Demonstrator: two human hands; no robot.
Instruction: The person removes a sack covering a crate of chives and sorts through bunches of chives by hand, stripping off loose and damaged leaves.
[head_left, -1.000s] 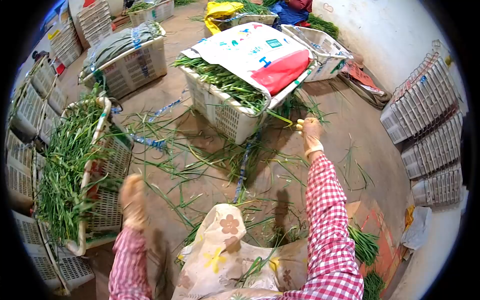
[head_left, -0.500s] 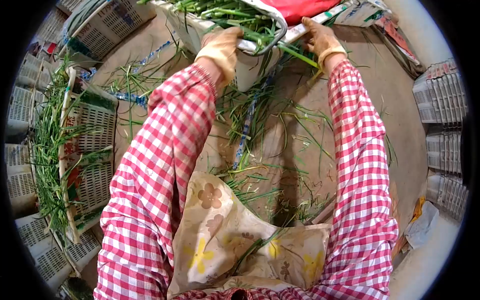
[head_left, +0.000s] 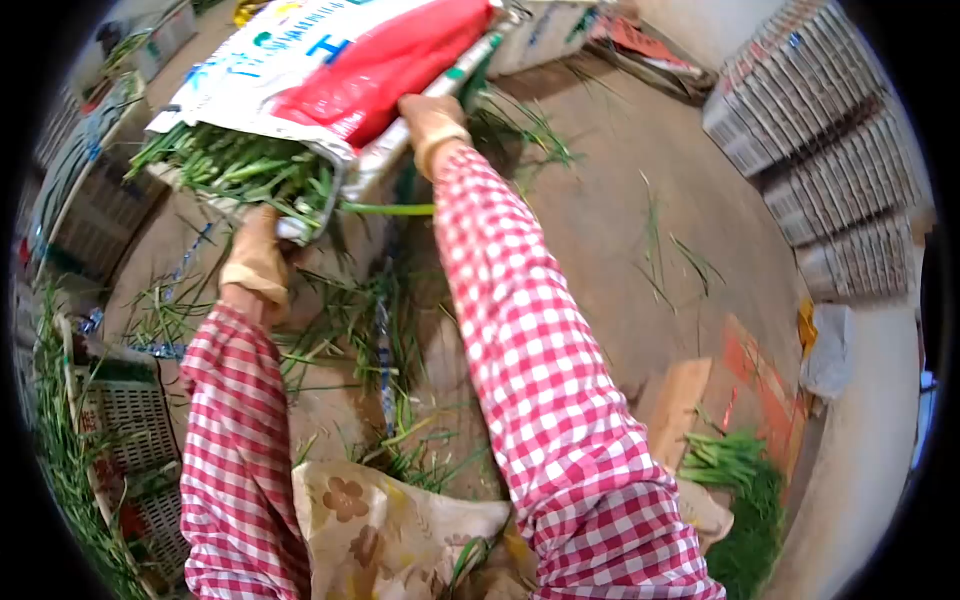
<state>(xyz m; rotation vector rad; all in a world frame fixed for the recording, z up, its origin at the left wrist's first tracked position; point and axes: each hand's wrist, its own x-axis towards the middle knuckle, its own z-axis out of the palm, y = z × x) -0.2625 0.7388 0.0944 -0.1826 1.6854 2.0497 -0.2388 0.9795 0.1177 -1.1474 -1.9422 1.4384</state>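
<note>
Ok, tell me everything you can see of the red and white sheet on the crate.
The sheet looks like shiny, creased plastic: white, with blue and green printing and a broad red section along its right side. It lies across the crate, on green stalks that stick out under its near edge. Its far part leaves the picture. The right hand is beside the red section; contact is unclear.

Left grip (head_left: 255, 248) partly hidden at basket (head_left: 386, 158) corner; printed sack (head_left: 330, 75) cut off by top edge.
</note>
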